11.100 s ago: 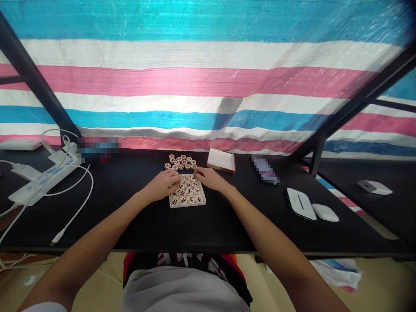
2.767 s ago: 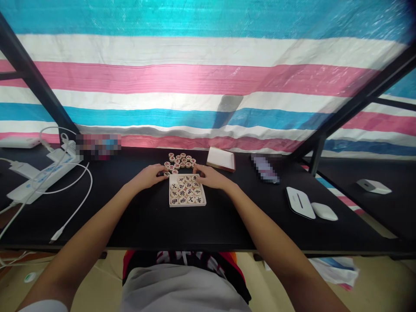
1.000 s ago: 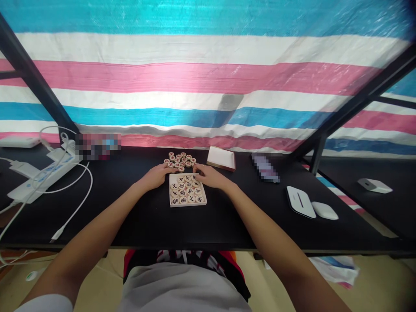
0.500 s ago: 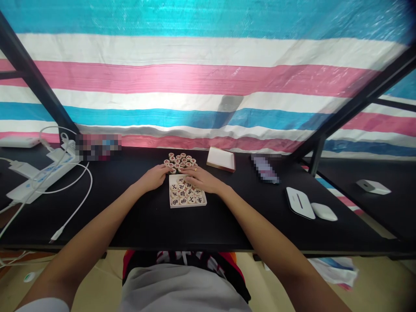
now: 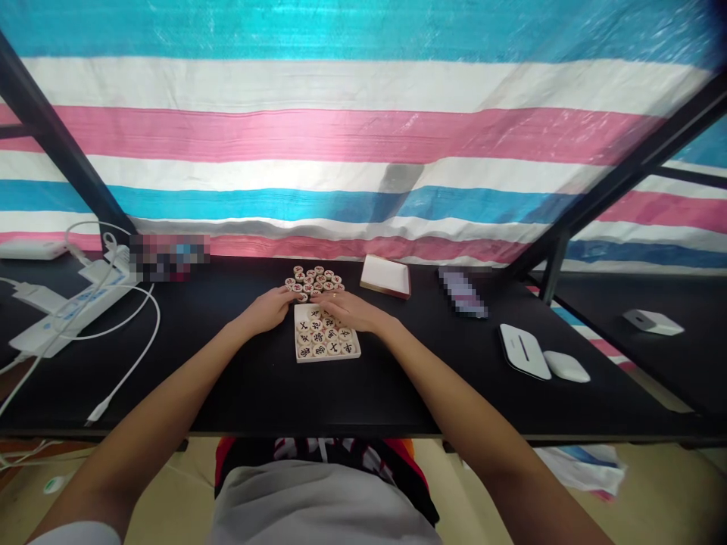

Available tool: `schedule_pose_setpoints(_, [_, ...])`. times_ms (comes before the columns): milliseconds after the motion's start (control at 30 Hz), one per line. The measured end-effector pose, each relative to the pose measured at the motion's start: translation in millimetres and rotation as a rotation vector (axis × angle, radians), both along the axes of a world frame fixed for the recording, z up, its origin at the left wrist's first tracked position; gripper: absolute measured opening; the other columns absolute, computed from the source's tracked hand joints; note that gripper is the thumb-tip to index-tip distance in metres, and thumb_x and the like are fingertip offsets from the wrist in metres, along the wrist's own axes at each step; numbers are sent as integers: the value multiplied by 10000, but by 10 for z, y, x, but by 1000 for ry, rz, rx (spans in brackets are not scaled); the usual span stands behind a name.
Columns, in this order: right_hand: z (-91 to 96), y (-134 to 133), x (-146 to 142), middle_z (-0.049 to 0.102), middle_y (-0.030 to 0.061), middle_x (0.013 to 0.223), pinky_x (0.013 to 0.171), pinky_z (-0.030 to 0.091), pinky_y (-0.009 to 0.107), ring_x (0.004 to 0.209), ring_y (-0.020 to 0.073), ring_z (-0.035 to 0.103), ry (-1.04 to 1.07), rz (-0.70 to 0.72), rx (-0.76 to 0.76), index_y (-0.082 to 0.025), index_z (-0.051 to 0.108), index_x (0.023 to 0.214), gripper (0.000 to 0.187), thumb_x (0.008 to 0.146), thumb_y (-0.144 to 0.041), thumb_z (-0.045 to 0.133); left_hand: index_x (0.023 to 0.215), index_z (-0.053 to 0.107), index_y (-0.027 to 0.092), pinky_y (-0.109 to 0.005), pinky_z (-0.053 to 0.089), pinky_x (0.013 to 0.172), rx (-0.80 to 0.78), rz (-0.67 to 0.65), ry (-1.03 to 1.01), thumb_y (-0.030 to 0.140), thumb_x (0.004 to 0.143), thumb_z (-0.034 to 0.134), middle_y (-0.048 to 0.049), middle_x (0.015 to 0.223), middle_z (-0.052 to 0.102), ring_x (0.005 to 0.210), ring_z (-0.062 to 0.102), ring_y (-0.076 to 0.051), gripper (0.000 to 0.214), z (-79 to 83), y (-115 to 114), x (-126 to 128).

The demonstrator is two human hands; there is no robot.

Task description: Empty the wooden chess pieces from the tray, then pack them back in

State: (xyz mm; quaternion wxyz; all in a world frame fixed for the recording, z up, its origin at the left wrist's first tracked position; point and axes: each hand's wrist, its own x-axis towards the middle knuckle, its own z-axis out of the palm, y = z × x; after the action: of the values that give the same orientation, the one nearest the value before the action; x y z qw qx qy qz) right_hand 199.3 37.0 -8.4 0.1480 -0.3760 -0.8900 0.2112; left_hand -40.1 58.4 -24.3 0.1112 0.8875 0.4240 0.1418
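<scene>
A shallow white box (image 5: pixel 328 359) lies on the black desk, with several round Chinese chess pieces marked in black sitting in rows inside it. Just beyond its far edge is a cluster of red-marked Chinese chess pieces (image 5: pixel 308 279). My left hand (image 5: pixel 273 309) is at the near left of the cluster, its fingertips closed against one red-marked piece (image 5: pixel 303 297). My right hand (image 5: pixel 355 310), wearing a ring, stretches its fingers over the box's far right part, tips at the near edge of the cluster. It hides some pieces beneath it.
Behind the cluster, to the right, lies the box's lid (image 5: pixel 386 276). Farther right are a blurred phone (image 5: pixel 463 293), a white flat device (image 5: pixel 523 352) and a white mouse (image 5: pixel 566 366). A power strip (image 5: pixel 73 310) with white cables occupies the left side. Striped sheeting (image 5: pixel 341 136) hangs behind.
The right hand's fingers have shifted slightly at the cluster's near edge. The left hand stays by the same piece; the view has moved a little.
</scene>
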Motion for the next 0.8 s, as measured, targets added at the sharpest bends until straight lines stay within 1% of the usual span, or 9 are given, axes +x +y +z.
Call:
schedule_pose_setpoints(133, [-29,40,49,526,66,1354,1093,272,431,1285,239,429,16,-80,-6,-193,567,1276,515,979,-405,203,1199,589,240,-341,431,978,-7,-11,-20,153,879,354,-59,1203,576,1112,540,-208,406,-15,7,-12])
schedule_pose_setpoints(233, [-75,82,126,520,67,1360,1098,270,435,1291,237,422,49,-154,-29,-199,578,1263,513,975,-421,216,1217,578,254,-336,447,942,-15,-5,-18,160,880,356,-59,1175,571,1079,552,-211,414,-13,-2,-13])
schedule_pose_setpoints(367, [-119,108,207,519,68,1358,1101,281,408,1283,220,428,142,-152,-13,-196,599,1230,489,970,-424,254,1240,541,242,-329,466,877,6,20,-58,184,877,367,-71,1127,546,1002,570,-207,407,-9,-11,-14])
schedule_pose_setpoints(467, [-139,102,232,586,71,1259,1071,323,383,1220,202,477,237,-156,65,-196,632,1158,462,977,-388,254,1089,586,205,-326,465,849,31,31,-89,134,833,373,-62,1014,561,937,564,-198,341,-6,6,-34])
schedule_pose_setpoints(533, [-151,96,238,628,79,1145,1013,374,371,1122,199,533,268,-202,123,-188,653,1084,456,982,-357,242,949,596,197,-326,463,829,34,44,-79,93,787,377,-48,915,566,887,556,-195,292,-3,24,-54])
schedule_pose_setpoints(600, [-163,93,243,644,88,1027,941,412,360,1015,201,567,240,-256,165,-175,662,997,455,985,-331,235,853,589,198,-331,462,813,35,72,-61,88,764,386,-38,858,565,858,552,-196,248,2,38,-72])
schedule_pose_setpoints(667, [-170,92,244,641,89,942,879,425,349,932,203,574,164,-271,192,-167,656,922,451,986,-306,232,818,590,199,-332,463,798,34,93,-52,108,767,395,-35,842,568,841,553,-196,221,10,38,-77])
schedule_pose_setpoints(733, [-171,89,240,637,90,915,838,422,343,881,203,566,72,-249,218,-165,644,893,445,988,-285,226,837,602,199,-326,465,797,34,76,-61,120,779,395,-38,863,579,854,558,-194,229,20,19,-67])
schedule_pose_setpoints(800, [-170,85,232,634,93,917,821,414,341,857,202,556,-3,-228,243,-162,639,899,444,990,-272,218,883,615,198,-324,464,824,38,24,-93,131,802,392,-46,914,594,898,563,-193,247,34,-24,-41])
